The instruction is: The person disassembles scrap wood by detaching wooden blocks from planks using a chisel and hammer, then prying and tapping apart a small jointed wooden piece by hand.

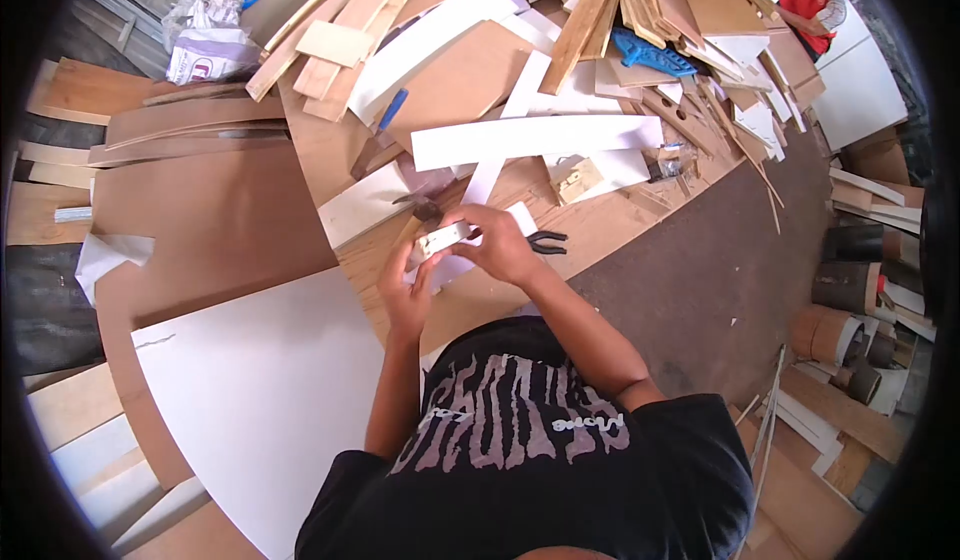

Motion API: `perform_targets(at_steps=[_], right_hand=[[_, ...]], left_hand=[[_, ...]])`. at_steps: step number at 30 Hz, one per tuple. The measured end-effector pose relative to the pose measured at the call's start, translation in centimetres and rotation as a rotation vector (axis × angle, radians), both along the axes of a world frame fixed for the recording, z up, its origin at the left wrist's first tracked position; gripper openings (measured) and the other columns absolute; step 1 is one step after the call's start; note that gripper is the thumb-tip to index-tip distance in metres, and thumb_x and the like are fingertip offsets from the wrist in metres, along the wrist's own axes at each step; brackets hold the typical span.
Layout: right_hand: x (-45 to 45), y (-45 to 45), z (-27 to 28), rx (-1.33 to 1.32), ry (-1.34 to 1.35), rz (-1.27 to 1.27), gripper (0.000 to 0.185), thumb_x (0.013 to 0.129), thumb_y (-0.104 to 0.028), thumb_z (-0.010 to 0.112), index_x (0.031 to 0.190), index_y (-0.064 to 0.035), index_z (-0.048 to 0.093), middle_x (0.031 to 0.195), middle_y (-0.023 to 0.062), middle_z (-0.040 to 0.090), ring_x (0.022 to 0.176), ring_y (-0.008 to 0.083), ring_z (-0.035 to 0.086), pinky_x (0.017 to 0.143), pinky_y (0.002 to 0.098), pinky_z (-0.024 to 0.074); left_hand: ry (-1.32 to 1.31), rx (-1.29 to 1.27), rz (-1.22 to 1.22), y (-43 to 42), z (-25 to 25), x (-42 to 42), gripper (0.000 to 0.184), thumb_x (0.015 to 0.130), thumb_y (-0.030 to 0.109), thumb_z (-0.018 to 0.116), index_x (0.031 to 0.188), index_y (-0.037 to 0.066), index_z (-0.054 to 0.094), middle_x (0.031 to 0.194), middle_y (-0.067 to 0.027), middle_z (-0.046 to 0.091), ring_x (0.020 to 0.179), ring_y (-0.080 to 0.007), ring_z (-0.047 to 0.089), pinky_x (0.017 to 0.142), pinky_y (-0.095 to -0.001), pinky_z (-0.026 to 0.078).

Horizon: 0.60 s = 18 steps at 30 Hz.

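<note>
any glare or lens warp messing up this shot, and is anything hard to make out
Head view: wide-lens warp bows the white panel's outer edge, and the corners fall to black; head view: the long white strip looks nearly washed out; head view: the small pale piece shows too little detail to identify.

Centre of frame: left hand (pixel 404 285) and right hand (pixel 497 246) hold small pale block (pixel 443 241) between fingers, above worktop (pixel 365 260). Hammer (pixel 427 210) near the block; black-handled pliers (pixel 548 243) right of right hand. Long white strip (pixel 535 142) above, scrap boards (pixel 470 75) beyond.
</note>
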State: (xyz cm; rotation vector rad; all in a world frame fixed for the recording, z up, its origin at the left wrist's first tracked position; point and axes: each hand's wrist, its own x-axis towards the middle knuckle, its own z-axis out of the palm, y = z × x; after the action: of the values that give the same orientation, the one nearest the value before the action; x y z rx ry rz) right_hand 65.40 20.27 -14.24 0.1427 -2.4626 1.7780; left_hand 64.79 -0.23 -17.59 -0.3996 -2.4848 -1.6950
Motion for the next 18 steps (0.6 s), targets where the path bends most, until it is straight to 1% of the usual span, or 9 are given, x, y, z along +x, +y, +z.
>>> perform_targets(at_steps=[1,2,4,6,8,9,12,13,18], right_hand=[[-0.4,0.5,-0.6,0.003,0.023,0.034,0.039,0.078,-0.005,0.086,0.114,-0.0091,0.072,0.112,0.0087,0.074,0.095,0.028,0.073,0.083,0.0362,0.0601],[-0.7,0.8,-1.3,-0.013,0.01,0.039,0.039,0.078,-0.005,0.086,0.114,-0.0091,0.072,0.112,0.0087,0.074,0.095,0.028,0.073,0.083,0.0362,0.0601],[-1.5,2.0,-2.0,0.003,0.052,0.159,0.039,0.078,-0.006,0.085,0.114,-0.0089,0.071,0.113,0.0088,0.074,0.096,0.0295,0.073,0.083,0.0366,0.0599],[-1.7,2.9,-2.1,0.003,0.039,0.228,0.038,0.078,-0.006,0.085,0.114,-0.0084,0.071,0.111,0.01,0.074,0.096,0.03,0.073,0.083,0.0369,0.0597],[-1.8,4.2,-2.2,-0.061,0.017,0.207,0.037,0.079,-0.006,0.086,0.113,-0.0079,0.072,0.11,0.0109,0.074,0.096,0.0294,0.073,0.083,0.0365,0.0601],[-1.7,5.0,-2.1,-0.06,0.018,0.238,0.037,0.079,-0.006,0.086,0.113,-0.0079,0.072,0.11,0.0109,0.074,0.096,0.0294,0.073,0.083,0.0365,0.0601],[-2.0,7.4,-1.5,-0.044,-0.077,0.215,0.035,0.08,-0.007,0.086,0.112,-0.0052,0.072,0.107,0.0107,0.074,0.095,0.0234,0.074,0.084,0.0349,0.0611],[-2.1,7.8,-2.0,-0.069,-0.095,0.237,0.034,0.082,-0.005,0.085,0.114,-0.0044,0.071,0.106,0.0104,0.073,0.094,0.0208,0.073,0.085,0.0341,0.061],[-2.3,8.6,-4.6,-0.23,-0.184,0.317,0.037,0.083,-0.002,0.083,0.117,-0.004,0.068,0.107,0.0106,0.073,0.096,0.0223,0.073,0.086,0.0338,0.0607]], left_hand=[[0.001,-0.013,0.032,0.5,-0.3,0.7,0.034,0.09,0.008,0.079,0.122,-0.001,0.069,0.113,-0.0155,0.074,0.099,-0.025,0.071,0.086,-0.0364,0.055],[-0.011,-0.029,0.037,1.0,-0.7,1.3,0.034,0.09,0.008,0.079,0.122,-0.001,0.069,0.113,-0.0155,0.074,0.099,-0.025,0.071,0.086,-0.0364,0.055],[-0.038,-0.009,0.212,2.6,-0.8,2.6,0.032,0.091,0.007,0.079,0.121,0.001,0.07,0.113,-0.016,0.074,0.1,-0.0258,0.071,0.086,-0.0362,0.055],[0.015,-0.055,0.305,3.9,-1.4,3.3,0.033,0.089,0.007,0.081,0.12,0.002,0.071,0.112,-0.0146,0.074,0.099,-0.0244,0.071,0.086,-0.0359,0.055],[0.034,-0.057,0.297,5.1,-2.1,3.6,0.036,0.087,0.007,0.082,0.121,0.003,0.071,0.11,-0.0135,0.074,0.098,-0.0235,0.072,0.085,-0.0358,0.055],[0.014,-0.061,0.306,6.6,-0.4,3.6,0.037,0.086,0.008,0.084,0.121,0.005,0.072,0.107,-0.013,0.075,0.097,-0.0236,0.072,0.083,-0.0356,0.055],[-0.037,-0.146,0.3,8.6,-0.3,3.4,0.038,0.085,0.009,0.085,0.121,0.005,0.073,0.104,-0.0136,0.074,0.094,-0.0255,0.072,0.08,-0.0359,0.055],[0.016,-0.084,0.317,9.3,-0.6,3.2,0.039,0.084,0.012,0.086,0.121,0.006,0.073,0.102,-0.0136,0.074,0.092,-0.0261,0.071,0.078,-0.0359,0.055],[-0.021,-0.113,0.299,9.6,-1.9,3.6,0.042,0.083,0.014,0.087,0.122,0.005,0.072,0.106,-0.016,0.074,0.094,-0.0287,0.072,0.08,-0.0373,0.055]])
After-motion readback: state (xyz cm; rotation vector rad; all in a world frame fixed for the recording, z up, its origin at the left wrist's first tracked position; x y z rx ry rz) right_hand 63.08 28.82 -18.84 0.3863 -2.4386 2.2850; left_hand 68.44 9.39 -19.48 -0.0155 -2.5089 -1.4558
